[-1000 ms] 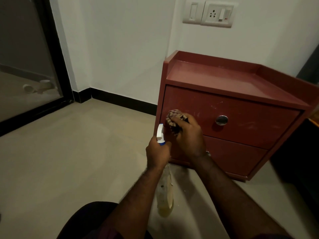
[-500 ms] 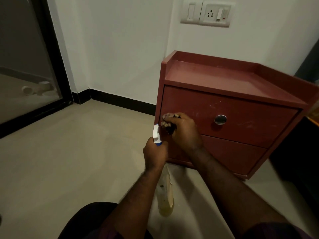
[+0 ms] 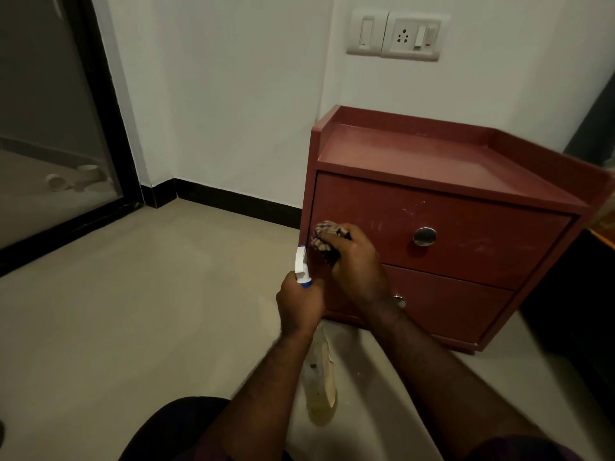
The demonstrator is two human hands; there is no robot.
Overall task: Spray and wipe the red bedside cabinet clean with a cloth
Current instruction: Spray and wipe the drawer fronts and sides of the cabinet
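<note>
Grips the cloth [image 3: 321, 235] in the right hand [image 3: 357, 266], pressing it against the cabinet [image 3: 416, 154] at the left end of its upper drawer [image 3: 492, 237], left of the knob [image 3: 424, 236]. Clasps the spray bottle [image 3: 321, 384] in the left hand [image 3: 299, 302], nozzle up, just in front of the cabinet's lower left corner.

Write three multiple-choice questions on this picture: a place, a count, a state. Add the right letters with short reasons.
1. Where is the cloth pressed?
A) on the wall
B) on the upper drawer front, left of its knob
C) on the floor

2. How many drawers does the red cabinet show?
A) three
B) one
C) two

3. What is the left hand doing?
A) gripping the spray bottle
B) hanging empty
C) pulling the knob

1 B: cloth lies on that front's left part.
2 C: two fronts, stacked.
3 A: fingers curl round its neck.
</note>
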